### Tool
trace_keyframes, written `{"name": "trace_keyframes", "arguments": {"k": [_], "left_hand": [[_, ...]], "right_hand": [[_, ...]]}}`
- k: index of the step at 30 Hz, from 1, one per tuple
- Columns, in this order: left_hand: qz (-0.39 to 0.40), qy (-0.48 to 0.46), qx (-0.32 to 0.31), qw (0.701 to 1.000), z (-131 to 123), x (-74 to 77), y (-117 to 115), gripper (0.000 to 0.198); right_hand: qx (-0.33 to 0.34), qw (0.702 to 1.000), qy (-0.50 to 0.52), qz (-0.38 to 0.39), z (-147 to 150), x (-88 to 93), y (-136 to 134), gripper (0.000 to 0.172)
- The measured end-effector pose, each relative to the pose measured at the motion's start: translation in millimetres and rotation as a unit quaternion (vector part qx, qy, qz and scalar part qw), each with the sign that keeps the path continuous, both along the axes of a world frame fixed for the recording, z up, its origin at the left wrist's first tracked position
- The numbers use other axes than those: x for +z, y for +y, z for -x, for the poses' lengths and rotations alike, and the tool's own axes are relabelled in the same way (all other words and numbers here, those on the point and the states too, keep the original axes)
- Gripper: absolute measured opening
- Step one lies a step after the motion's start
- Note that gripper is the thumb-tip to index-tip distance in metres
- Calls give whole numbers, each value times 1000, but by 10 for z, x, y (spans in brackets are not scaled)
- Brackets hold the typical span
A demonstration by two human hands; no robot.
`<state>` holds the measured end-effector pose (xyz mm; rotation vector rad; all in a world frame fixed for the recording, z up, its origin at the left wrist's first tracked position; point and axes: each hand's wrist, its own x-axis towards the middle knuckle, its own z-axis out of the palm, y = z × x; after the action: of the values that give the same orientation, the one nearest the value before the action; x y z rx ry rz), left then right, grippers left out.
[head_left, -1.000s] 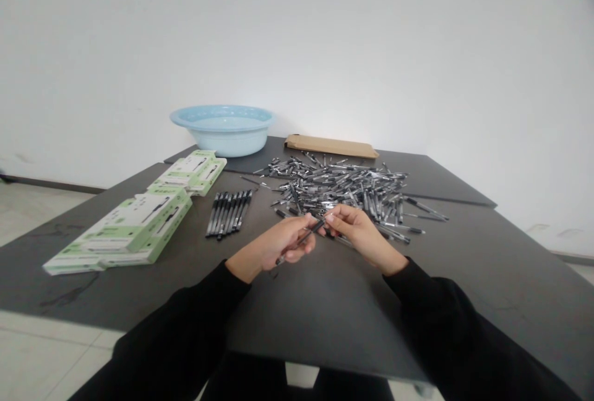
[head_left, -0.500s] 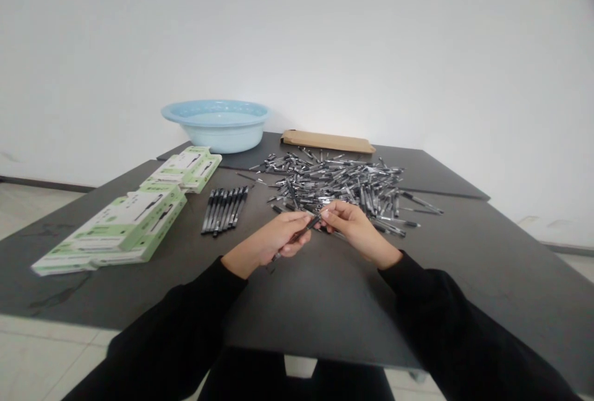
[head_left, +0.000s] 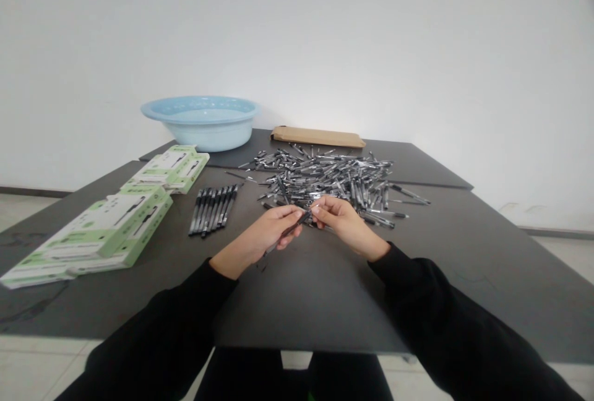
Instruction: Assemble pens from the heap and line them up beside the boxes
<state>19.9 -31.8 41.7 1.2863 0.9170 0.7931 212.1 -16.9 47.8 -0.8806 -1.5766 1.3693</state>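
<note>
My left hand [head_left: 273, 232] is closed around a black and clear pen [head_left: 297, 221], whose lower end sticks out below the palm. At the pen's upper end my right hand [head_left: 341, 220] pinches with thumb and forefinger; whatever small piece lies between those fingertips is too small to make out. Just beyond both hands spreads a large loose pile of pens [head_left: 325, 175]. To the left of my left hand lies a neat row of several pens [head_left: 213, 209], side by side with their dark grips pointing away from me.
Green and white pen boxes [head_left: 106, 221] lie stacked along the left of the dark table [head_left: 315, 302]. A light blue basin [head_left: 208, 132] stands at the back left. Behind the pile lies a flat brown cardboard piece [head_left: 318, 136], near the wall.
The camera view has turned slightly to the right, so everything sits further left. Both hands keep their grip at the pen, with only small finger movement.
</note>
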Motion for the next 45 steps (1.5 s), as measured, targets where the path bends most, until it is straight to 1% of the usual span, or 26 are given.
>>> {"name": "trace_keyframes", "arguments": {"k": [4,6,8,10,12,15,20,22,24,26,28,30,32,35,37,39,42,44,45], "left_hand": [[-20,17,21,999,-1,6,6,31],[-5,13,20,1000,-12,23,-5,32],[44,-6,1,999,-21,49,-22,38],[96,-31,-37,994,-20,71,-36,44],[116,-48,-64,990,-10,74,-40,42],[87,-47,-58,993,10,43,-34,33],[18,-12,-40,999,-9,-1,-48,26],[18,-25,-38,999,-34,7,-64,25],[55,-44,-52,996,-50,25,-72,26],[107,-65,-78,989,-48,47,-65,32],[142,-82,-97,982,-32,60,-48,34],[140,-85,-86,983,-15,59,-35,28],[111,-68,-54,990,-8,48,-34,23],[55,-26,-18,998,-14,37,-49,26],[47,-6,-9,999,-17,44,-59,30],[91,-21,-23,995,-12,60,-62,33],[180,-88,-92,975,17,74,-48,41],[206,-111,-126,964,42,66,-33,36],[207,-110,-127,964,52,58,-26,31]], "right_hand": [[-2,1000,2,0,3,-1,2,41],[0,1000,7,-2,9,-10,5,41],[8,1000,10,-1,14,-25,9,40],[15,1000,10,-1,15,-42,12,40],[15,1000,9,-4,12,-52,13,40],[17,1000,10,-5,5,-41,6,40],[7,1000,15,7,4,10,-18,39],[5,1000,19,8,11,11,-22,38],[6,1000,19,6,21,-4,-20,37],[6,1000,19,4,28,-26,-16,37],[8,1000,20,5,31,-42,-12,37],[10,1000,21,9,27,-47,-10,38],[10,1000,21,14,20,-43,-10,38],[4,999,29,22,10,-35,-12,39],[-2,999,33,23,7,-34,-13,38],[-1,999,28,21,9,-36,-14,38],[5,1000,23,15,17,-41,-17,38],[2,1000,24,13,19,-41,-19,38],[-1,1000,24,12,18,-40,-21,38]]}}
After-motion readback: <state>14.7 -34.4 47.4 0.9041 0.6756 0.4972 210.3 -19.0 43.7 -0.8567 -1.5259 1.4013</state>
